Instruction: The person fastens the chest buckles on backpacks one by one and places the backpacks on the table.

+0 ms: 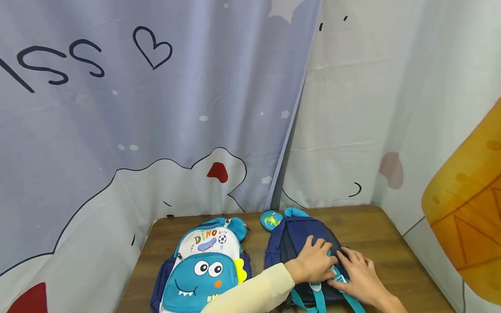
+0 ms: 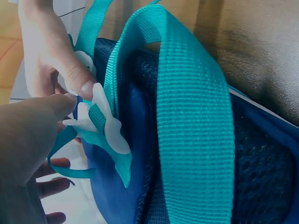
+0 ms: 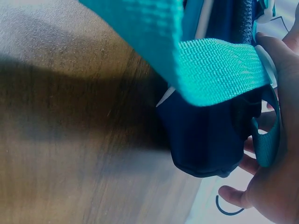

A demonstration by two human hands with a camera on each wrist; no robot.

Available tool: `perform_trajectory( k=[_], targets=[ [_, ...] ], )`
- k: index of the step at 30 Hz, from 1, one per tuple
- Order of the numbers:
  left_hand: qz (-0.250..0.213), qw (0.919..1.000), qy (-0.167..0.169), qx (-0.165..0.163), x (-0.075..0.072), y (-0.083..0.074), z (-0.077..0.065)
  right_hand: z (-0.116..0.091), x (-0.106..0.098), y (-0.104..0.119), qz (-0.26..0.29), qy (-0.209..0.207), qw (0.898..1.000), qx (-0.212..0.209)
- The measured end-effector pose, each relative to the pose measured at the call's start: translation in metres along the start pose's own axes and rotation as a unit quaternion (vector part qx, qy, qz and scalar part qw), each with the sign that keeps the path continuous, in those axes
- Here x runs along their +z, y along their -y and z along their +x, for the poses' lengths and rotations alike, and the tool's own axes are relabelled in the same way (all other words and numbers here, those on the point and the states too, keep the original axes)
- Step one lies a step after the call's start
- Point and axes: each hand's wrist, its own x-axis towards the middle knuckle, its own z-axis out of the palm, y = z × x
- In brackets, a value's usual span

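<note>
A navy backpack [image 1: 305, 237] lies back-panel up on the table, its teal shoulder straps [image 2: 194, 121] uppermost. My left hand [image 1: 315, 261] reaches over the back panel, thumb and forefinger pinching strap webbing while the other fingers spread. From the other side my right hand [image 1: 362, 278] grips the strap, its thumb right at a white plastic strap adjuster [image 2: 114, 133]. In the left wrist view both thumbs nearly meet there. A loose teal webbing end [image 2: 70, 172] loops beside the left hand. In the right wrist view the right fingers reach past the bag's edge, partly behind webbing.
Left of it, a teal and white dinosaur backpack [image 1: 199, 269] lies front up, partly behind my left sleeve [image 1: 250, 291]. A small round teal tag [image 1: 271, 220] lies beside the navy bag's top. The wooden table [image 1: 395, 252] meets printed curtains [image 1: 188, 87] at the back.
</note>
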Motion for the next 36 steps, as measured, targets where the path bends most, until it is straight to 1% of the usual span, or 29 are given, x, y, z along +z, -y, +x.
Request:
perform_trajectory(
  k=[2,7,11,19,27,32,36],
  targets=[
    [0.011,0.9998,0.013,-0.005,0.002,-0.001,0.001,0.0,0.001,0.0,0.0,-0.004,1.0,-0.002],
    [0.011,0.9996,0.019,-0.015,0.007,0.001,0.0,0.001,0.002,0.001,0.006,0.003,1.0,0.001],
    [-0.009,0.9993,0.019,-0.032,0.009,0.008,-0.003,0.004,0.001,0.002,0.005,0.013,1.0,0.003],
    [-0.059,0.9963,0.03,-0.054,0.01,0.017,-0.013,0.007,0.005,0.006,-0.004,0.004,1.0,-0.01],
    [-0.09,0.9931,0.018,-0.073,0.011,0.026,-0.022,0.011,0.005,0.015,-0.008,-0.033,0.998,-0.052],
    [-0.118,0.9888,0.005,-0.091,0.015,0.03,-0.029,0.014,0.003,0.021,-0.002,-0.024,0.998,-0.059],
    [-0.144,0.9846,-0.006,-0.099,0.019,0.032,-0.034,0.015,0.002,0.026,0.004,-0.014,0.998,-0.062]
  ],
)
